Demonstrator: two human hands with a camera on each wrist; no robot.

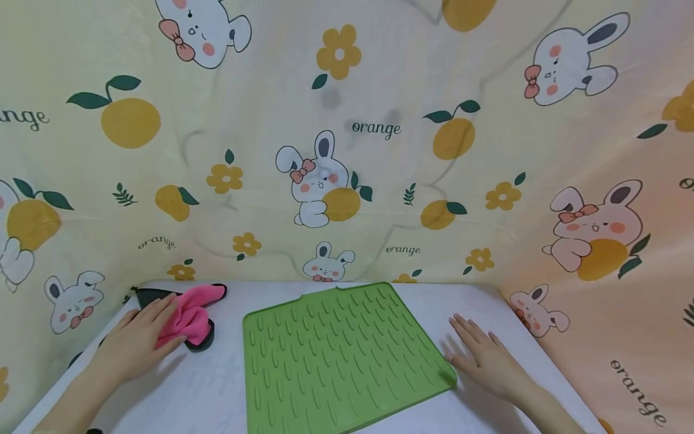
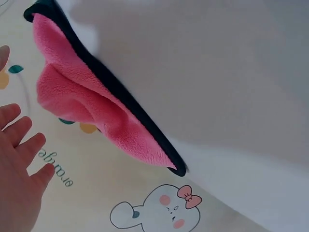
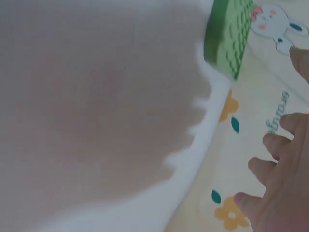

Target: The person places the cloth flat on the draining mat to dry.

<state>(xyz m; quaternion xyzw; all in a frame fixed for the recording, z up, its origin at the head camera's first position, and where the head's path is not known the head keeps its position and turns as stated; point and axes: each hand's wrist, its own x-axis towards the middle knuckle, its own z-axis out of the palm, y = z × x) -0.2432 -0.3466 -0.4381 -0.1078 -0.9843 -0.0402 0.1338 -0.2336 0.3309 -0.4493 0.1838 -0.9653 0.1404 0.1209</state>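
A green mat (image 1: 341,355) with rows of raised ridges lies at the middle of the white table, turned slightly askew. To its left is a crumpled pink cloth (image 1: 187,319) with a black border. My left hand (image 1: 132,346) hovers at the cloth's near left side, fingers extended; in the left wrist view a gap shows between the fingers and the cloth (image 2: 91,96). By the mat's right corner is my right hand (image 1: 488,361), its fingers straight and spread, holding nothing. The right wrist view shows that corner of the mat (image 3: 229,38) apart from the fingers.
A curtain (image 1: 336,108) printed with rabbits, oranges and flowers hangs behind and beside the white tabletop (image 1: 217,398). A small dark object (image 1: 94,431) shows at the bottom left edge of the head view.
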